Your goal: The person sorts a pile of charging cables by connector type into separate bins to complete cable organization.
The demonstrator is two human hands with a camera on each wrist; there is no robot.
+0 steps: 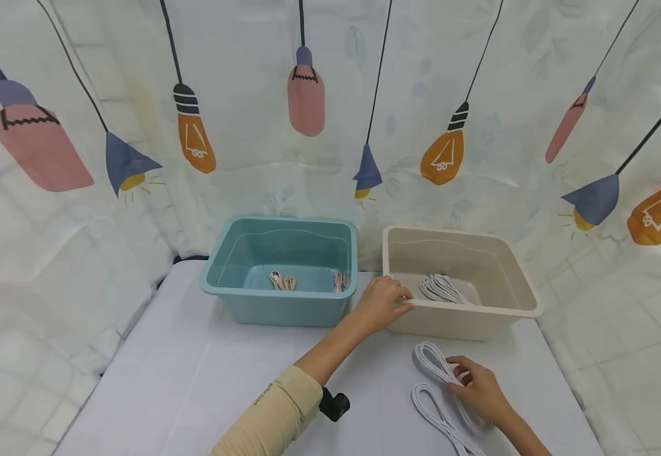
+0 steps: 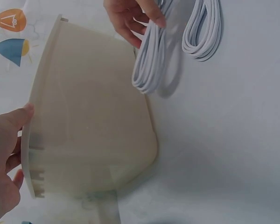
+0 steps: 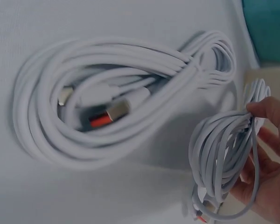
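My left hand (image 1: 380, 305) grips the front left rim of a beige plastic bin (image 1: 450, 322), thumb outside and fingers over the edge in the left wrist view. A white coiled cable (image 1: 442, 289) lies inside that bin. In front of it, my right hand (image 1: 481, 389) pinches another coiled white cable (image 3: 217, 147) at its bound middle, raised over the table. A third white cable coil (image 1: 434, 405) lies on the table next to it; in the right wrist view its USB plug (image 3: 109, 115) with an orange-red inside shows within the loop.
Left of the beige bin stands a teal bin (image 1: 285, 309) holding several small pinkish-beige cable bundles (image 1: 282, 280). Both bins stand at the back of the white-covered table (image 1: 182, 380), near a curtain (image 1: 251, 145) printed with lamps. A black device (image 1: 335, 405) sits at my left wrist.
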